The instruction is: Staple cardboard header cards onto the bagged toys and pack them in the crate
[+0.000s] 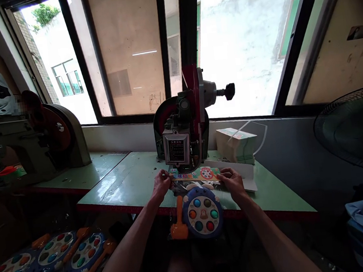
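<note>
A printed header card (192, 174) lies across the top of a clear bag, under the head of a stapling machine (180, 127). My left hand (162, 182) pinches the card's left end. At its right end, my right hand (231, 180) holds the card between thumb and fingers. Below the card hangs the bagged toy, a round blue animal-shaped board (203, 211) with coloured buttons, over the table's front edge. Beside it on the left, an orange hammer (178, 223) sits in the same bag.
Several bagged toys (56, 257) are piled at the lower left. A stack of cards (237, 144) stands behind a white tray (245, 174) on the green table (281, 194). Another machine (55, 136) is at the left, a fan (356, 130) at the right.
</note>
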Available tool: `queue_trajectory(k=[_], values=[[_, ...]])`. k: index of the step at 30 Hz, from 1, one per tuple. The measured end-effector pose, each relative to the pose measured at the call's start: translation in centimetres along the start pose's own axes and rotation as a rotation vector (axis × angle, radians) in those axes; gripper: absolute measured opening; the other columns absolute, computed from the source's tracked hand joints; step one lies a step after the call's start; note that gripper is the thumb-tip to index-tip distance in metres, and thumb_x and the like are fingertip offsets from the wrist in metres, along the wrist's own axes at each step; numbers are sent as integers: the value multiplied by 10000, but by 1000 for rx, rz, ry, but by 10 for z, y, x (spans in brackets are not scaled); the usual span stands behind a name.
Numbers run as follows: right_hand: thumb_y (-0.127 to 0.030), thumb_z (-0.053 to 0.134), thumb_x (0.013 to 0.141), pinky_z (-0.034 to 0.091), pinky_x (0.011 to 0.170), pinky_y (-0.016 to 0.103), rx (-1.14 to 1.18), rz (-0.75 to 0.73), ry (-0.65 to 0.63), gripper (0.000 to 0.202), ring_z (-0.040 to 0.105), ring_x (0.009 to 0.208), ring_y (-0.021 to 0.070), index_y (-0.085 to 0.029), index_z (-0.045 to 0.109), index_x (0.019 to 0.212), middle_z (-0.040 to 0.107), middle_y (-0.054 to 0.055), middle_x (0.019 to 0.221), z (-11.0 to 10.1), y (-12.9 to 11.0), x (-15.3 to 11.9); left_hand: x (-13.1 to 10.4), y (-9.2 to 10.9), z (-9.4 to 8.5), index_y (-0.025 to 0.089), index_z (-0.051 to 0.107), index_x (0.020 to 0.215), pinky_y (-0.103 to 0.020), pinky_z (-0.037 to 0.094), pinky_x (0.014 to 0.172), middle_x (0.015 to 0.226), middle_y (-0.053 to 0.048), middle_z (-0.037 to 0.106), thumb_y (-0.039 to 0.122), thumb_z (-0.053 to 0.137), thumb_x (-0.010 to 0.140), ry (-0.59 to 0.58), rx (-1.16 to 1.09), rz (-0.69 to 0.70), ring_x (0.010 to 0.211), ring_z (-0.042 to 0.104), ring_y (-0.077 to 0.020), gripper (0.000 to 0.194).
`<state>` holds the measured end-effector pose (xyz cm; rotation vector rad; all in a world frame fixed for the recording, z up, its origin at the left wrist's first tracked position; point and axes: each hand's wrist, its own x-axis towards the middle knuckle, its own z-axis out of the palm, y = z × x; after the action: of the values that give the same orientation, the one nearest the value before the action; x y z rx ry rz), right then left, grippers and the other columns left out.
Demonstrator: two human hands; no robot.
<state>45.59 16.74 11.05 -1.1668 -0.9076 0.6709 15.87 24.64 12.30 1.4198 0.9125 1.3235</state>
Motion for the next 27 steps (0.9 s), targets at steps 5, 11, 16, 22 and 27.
queue_trajectory(k=[5,11,16,22,27], values=[[-520,916,541,473,492,303,12,-3,5,517,596,565,178,-209,614,822,691,17,636,1,0,0,0,-3,-1,249,432,812,-217,383,441,539,99,507,364,722,751,-20,-23,11,431,491,-99,318],[-501,913,544,476,495,294,37,-7,3,495,569,533,154,-209,611,806,673,-4,600,3,-5,2,-2,0,2,247,431,816,-222,397,437,529,94,525,383,737,742,-14,-55,13,422,508,-107,343],[-484,920,531,504,524,307,75,-1,-47,497,611,573,171,-207,613,806,700,13,649,22,-2,5,-5,3,-17,248,421,806,-214,386,412,511,69,582,400,767,707,28,-63,-6,401,503,-110,391],[-471,909,543,476,522,291,116,9,-95,483,591,557,157,-213,609,819,684,-5,643,63,9,5,-9,8,-57,243,426,809,-214,410,424,520,70,596,414,813,674,77,-67,-3,412,511,-107,444],[-477,903,549,472,529,302,115,17,-110,476,602,575,175,-218,611,822,687,6,651,74,7,4,-10,8,-69,239,437,807,-210,408,425,529,67,604,406,821,686,104,-64,-6,420,521,-107,436]])
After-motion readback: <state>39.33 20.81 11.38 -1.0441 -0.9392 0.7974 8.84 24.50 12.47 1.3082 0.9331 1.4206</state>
